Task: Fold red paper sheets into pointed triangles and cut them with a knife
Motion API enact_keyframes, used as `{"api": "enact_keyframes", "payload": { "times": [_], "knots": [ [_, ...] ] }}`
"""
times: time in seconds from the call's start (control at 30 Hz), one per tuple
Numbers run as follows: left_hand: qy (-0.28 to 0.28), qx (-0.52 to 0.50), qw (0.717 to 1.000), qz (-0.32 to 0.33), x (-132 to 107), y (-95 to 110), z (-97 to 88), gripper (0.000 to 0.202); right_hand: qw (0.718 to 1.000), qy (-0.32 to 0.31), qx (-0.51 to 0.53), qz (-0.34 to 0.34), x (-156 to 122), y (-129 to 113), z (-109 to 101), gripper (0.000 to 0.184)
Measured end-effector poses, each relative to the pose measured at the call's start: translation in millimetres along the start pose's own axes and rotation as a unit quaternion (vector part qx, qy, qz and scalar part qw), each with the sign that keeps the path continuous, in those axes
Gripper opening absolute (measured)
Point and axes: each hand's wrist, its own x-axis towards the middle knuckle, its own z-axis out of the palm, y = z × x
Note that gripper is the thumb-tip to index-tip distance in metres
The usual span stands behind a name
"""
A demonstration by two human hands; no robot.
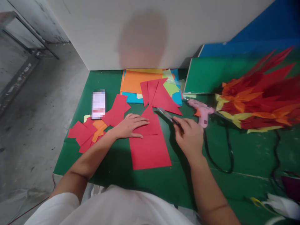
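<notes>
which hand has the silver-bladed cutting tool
The right hand, which holds the silver-bladed cutting tool; the left hand lies palm-down on red paper with no tool showing.

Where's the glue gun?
Right of centre in the head view, the pink glue gun lies on the green tabletop, beyond the right hand and left of the red-orange paper bunch.

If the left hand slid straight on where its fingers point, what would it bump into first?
The left hand would probably meet the knife held in the right hand first, though depth is hard to judge here.
</notes>
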Motion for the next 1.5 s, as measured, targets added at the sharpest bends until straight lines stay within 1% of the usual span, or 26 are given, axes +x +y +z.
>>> {"api": "enact_keyframes", "payload": {
  "times": [0.1, 0.17, 0.2, 0.3, 0.4, 0.43, 0.47, 0.53, 0.67, 0.77, 0.87, 0.93, 1.0, 1.03, 1.1, 1.13, 1.2, 1.3, 1.37, 1.43, 1.5],
  "knots": [
    [0.006, 0.015, 1.0, -0.003, 0, 2, 0.4, 0.064, 0.999, -0.004, -0.033, 0.001, 1, -7, 4, 0.031],
    [0.008, 0.014, 1.0, 0.005, 1, 3, -0.2, 0.061, 0.999, -0.006, -0.032, -0.014, 8, -16, 4, 0.031],
    [0.009, 0.013, 1.0, 0.01, 1, 4, -0.7, 0.058, 0.999, -0.022, -0.025, -0.028, 13, -21, 4, 0.034],
    [0.013, 0.01, 0.999, 0.028, 1, 4, -1.0, 0.052, 0.991, -0.076, -0.005, -0.106, 31, -35, 8, 0.047],
    [0.022, 0.005, 0.998, 0.055, 0, 3, 1.1, 0.049, 0.97, -0.148, 0.009, -0.193, 49, -44, 23, 0.058],
    [0.026, 0.004, 0.998, 0.06, 0, 2, 2.1, 0.048, 0.963, -0.166, 0.012, -0.212, 53, -46, 28, 0.059],
    [0.03, 0.003, 0.998, 0.06, -1, 2, 2.9, 0.047, 0.957, -0.181, 0.014, -0.224, 57, -48, 32, 0.057],
    [0.034, 0.003, 0.998, 0.055, -1, 2, 3.7, 0.044, 0.952, -0.193, 0.018, -0.237, 61, -50, 38, 0.052],
    [0.031, -0.018, 0.998, 0.052, -1, 7, 2.5, 0.029, 0.953, -0.183, 0.026, -0.24, 66, -51, 38, 0.043],
    [0.038, -0.067, 0.996, 0.047, -2, 13, 0.5, 0.021, 0.96, -0.156, 0.027, -0.233, 70, -51, 36, 0.036],
    [0.061, -0.119, 0.99, 0.031, -5, 17, -5.3, 0.02, 0.967, -0.137, 0.032, -0.214, 74, -48, 32, 0.032],
    [0.081, -0.144, 0.986, 0.019, -7, 16, -12.6, 0.02, 0.975, -0.124, 0.031, -0.183, 78, -45, 27, 0.028],
    [0.12, -0.142, 0.983, -0.002, -10, 11, -21.5, 0.02, 0.987, -0.088, 0.019, -0.132, 82, -38, 19, 0.025],
    [0.136, -0.134, 0.981, -0.025, -11, 8, -26.0, 0.02, 0.993, -0.061, 0.016, -0.103, 84, -34, 15, 0.025],
    [0.151, -0.103, 0.979, -0.088, -16, 0, -33.8, 0.018, 0.998, -0.006, 0.027, -0.059, 86, -24, 10, 0.029],
    [0.153, -0.083, 0.977, -0.124, -18, -5, -36.8, 0.017, 0.999, 0.016, 0.03, -0.041, 86, -19, 9, 0.031],
    [0.139, -0.049, 0.972, -0.181, -24, -13, -40.8, 0.023, 0.999, 0.042, 0.027, -0.014, 86, -9, 10, 0.034],
    [0.123, -0.002, 0.961, -0.248, -30, -23, -42.6, 0.023, 0.999, 0.031, 0.004, 0.005, 84, 1, 17, 0.039],
    [0.107, 0.024, 0.953, -0.281, -33, -27, -42.4, 0.024, 1.0, 0.018, -0.018, 0.01, 82, 3, 21, 0.04],
    [0.094, 0.053, 0.951, -0.291, -35, -30, -42.3, 0.027, 0.999, 0.013, -0.042, 0.018, 80, 2, 23, 0.041],
    [0.091, 0.082, 0.951, -0.285, -36, -31, -42.6, 0.027, 0.997, 0.01, -0.067, 0.033, 79, -2, 23, 0.04]
  ]
}}
